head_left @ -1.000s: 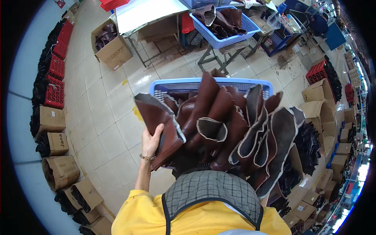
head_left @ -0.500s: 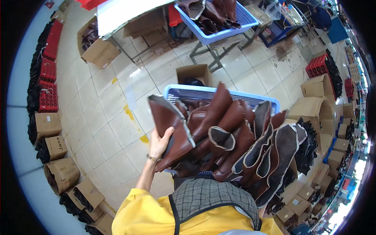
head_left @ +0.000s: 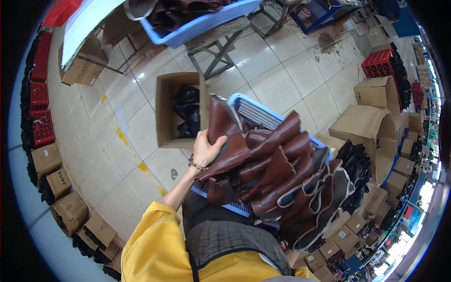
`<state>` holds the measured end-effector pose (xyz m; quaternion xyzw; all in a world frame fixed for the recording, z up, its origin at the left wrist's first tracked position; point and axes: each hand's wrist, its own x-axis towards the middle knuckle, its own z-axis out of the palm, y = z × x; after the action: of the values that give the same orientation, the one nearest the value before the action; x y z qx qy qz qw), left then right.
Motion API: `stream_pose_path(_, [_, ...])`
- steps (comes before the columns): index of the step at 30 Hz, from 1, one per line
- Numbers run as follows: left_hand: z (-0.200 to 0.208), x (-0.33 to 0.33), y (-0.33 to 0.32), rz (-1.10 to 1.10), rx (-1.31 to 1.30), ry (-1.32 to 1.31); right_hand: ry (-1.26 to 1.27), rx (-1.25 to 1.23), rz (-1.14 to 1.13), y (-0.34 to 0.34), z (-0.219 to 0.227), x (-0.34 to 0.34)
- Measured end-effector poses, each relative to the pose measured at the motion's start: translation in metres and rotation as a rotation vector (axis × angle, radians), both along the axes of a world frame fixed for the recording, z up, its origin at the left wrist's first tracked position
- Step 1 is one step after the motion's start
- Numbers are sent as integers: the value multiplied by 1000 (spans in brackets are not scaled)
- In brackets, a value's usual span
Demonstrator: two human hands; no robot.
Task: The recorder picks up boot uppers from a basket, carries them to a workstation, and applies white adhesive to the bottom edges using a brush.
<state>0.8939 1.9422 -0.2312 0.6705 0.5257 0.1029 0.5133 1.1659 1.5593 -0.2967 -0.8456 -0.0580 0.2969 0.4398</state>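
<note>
A blue plastic basket (head_left: pixel 242 103) is in front of my waist, turned at a slant and piled with brown leather boot uppers (head_left: pixel 286 141). My left hand (head_left: pixel 206 151) is closed on the brown boot upper (head_left: pixel 224 128) at the pile's left edge, its thumb across the leather and its fingers mostly hidden. Several uppers with pale raw edges and dark lining (head_left: pixel 324 197) hang over the basket's right side. Behind them my right hand is hidden. An open cardboard box (head_left: pixel 162 113) holding black boots (head_left: pixel 188 110) stands on the floor just beyond my left hand.
Ahead, another blue basket (head_left: pixel 206 28) of brown uppers rests on a metal stand (head_left: pixel 218 58). Red crates (head_left: pixel 40 127) and cardboard boxes (head_left: pixel 46 159) line the left wall. On the right are cartons (head_left: pixel 354 127) and black boots (head_left: pixel 354 164).
The view has shifted and turned; the basket now sits more slanted. The open box of black boots is closer and further left. My left hand still grips the same upper.
</note>
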Motion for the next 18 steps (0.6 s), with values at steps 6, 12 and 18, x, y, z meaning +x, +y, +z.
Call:
stream_pose_path(6, [-145,85,-18,437,-65,-9,-55,19,174,59,-128,181])
stream_pose_path(12, [-338,115,-16,506,-3,38,-101,173,384,165,-291,284])
stream_pose_path(18, [-480,119,1,559,-340,151,81,15,522,272,-415,286])
